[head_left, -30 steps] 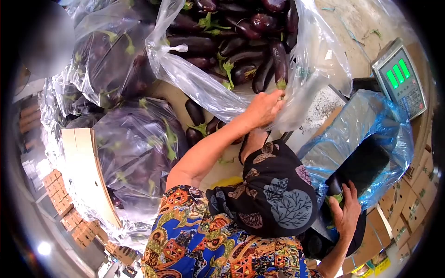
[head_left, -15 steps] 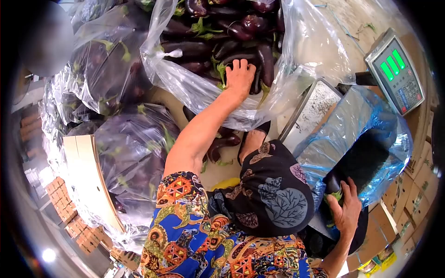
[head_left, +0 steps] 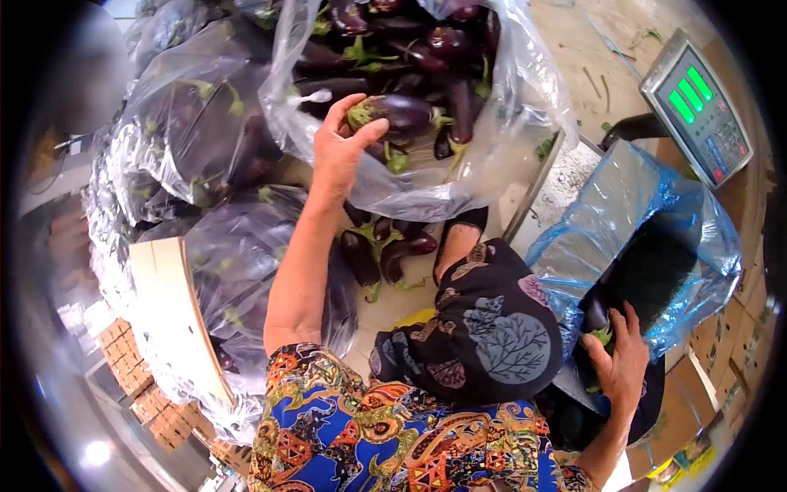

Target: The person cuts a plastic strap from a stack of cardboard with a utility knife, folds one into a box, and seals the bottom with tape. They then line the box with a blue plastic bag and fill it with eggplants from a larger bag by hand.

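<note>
My left hand (head_left: 338,156) grips a dark purple eggplant (head_left: 403,113) by its green cap end, thumb and fingers on opposite sides. It is held over a clear plastic bag (head_left: 402,195) full of eggplants, several with green stems showing. At the lower right, my right hand (head_left: 623,361) has its thumb and fingers around the green-capped end of another eggplant (head_left: 596,312). That one lies at the near edge of a box lined with a blue plastic bag (head_left: 566,246). The box's inside is dark, so its contents are hard to make out.
A scale display (head_left: 697,102) with green digits stands at the right, beside a metal weighing platform (head_left: 566,176). Loose eggplants (head_left: 361,258) lie on the floor. Filled clear bags (head_left: 197,123) and a cardboard sheet (head_left: 176,303) are on the left; cardboard boxes (head_left: 680,410) at lower right.
My left hand has come up from among the eggplants and moved left, now with an eggplant in its grip. My right hand stays on its eggplant. The view has shifted slightly.
</note>
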`<state>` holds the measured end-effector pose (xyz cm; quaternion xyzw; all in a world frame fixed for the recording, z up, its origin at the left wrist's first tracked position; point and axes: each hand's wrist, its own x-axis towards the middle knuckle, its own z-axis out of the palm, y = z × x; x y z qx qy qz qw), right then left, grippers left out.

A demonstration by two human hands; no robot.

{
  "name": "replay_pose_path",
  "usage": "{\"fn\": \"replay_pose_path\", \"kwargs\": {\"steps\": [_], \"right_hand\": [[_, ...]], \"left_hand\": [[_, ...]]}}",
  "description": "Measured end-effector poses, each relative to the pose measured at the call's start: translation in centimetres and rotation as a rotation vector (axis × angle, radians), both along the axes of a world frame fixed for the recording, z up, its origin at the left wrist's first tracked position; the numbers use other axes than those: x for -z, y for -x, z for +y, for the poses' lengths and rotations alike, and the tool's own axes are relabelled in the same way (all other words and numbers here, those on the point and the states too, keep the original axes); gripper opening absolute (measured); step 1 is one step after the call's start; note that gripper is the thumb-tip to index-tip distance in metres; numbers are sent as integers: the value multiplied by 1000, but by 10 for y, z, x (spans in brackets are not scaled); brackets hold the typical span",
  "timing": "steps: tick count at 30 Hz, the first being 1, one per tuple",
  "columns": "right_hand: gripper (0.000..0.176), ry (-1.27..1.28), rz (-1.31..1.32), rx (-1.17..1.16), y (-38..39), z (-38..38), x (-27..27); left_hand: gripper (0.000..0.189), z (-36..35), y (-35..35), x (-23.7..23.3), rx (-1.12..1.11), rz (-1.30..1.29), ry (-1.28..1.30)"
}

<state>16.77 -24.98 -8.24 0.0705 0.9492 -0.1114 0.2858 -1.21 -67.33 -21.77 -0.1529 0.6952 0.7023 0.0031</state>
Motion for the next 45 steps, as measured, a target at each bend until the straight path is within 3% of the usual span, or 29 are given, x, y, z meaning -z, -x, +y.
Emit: {"fn": "replay_pose_path", "kwargs": {"steps": [3,7,9,12,16,19,21,22,23,25,28,31,33,35,38,41,45], "right_hand": [[66,-11,16,-35,-2,1,1],[65,-7,40,-39,-5,5,5],[64,30,35,-31,-6,2,3],[64,-10,29,-23,-9,4,9],[65,-19,27,-27,-9,3,9],[64,-17,32,-30,-7,4,7],[65,-24,32,-43,-8,6,7],[65,-12,31,-34,-8,5,6],[65,-13,30,-25,-8,5,5],[65,-13,19,-1,-8,5,5],[66,0,10,31,-4,0,3],[68,-5,-7,42,-1,0,3],[69,-12,-10,39,0,2,3],[71,-12,-11,31,-1,6,6],[74,14,-2,33,-1,7,6],[74,4,-2,38,1,4,6],[74,14,-14,47,10,3,4]], "left_hand": [[47,-27,-10,-27,58,-88,-264],[57,-75,-36,-18,227,-139,-320],[56,-86,-51,-46,306,-224,-309],[67,-122,-70,-47,442,-428,-80],[53,-139,-94,-28,585,-625,319],[58,-147,-111,25,534,-668,471],[61,-147,-111,64,617,-417,1018],[51,-127,-109,56,564,-504,1250],[37,-114,-104,44,586,-397,1465],[27,-89,-81,11,490,-400,1421],[27,-72,-49,-17,340,-121,971],[28,-43,-14,-1,283,179,839],[37,-36,13,48,407,261,1067],[48,-19,26,91,451,181,1269],[51,0,42,123,516,-153,1253],[54,7,45,124,575,-266,1121],[52,15,2,87,701,-313,1113]]}}
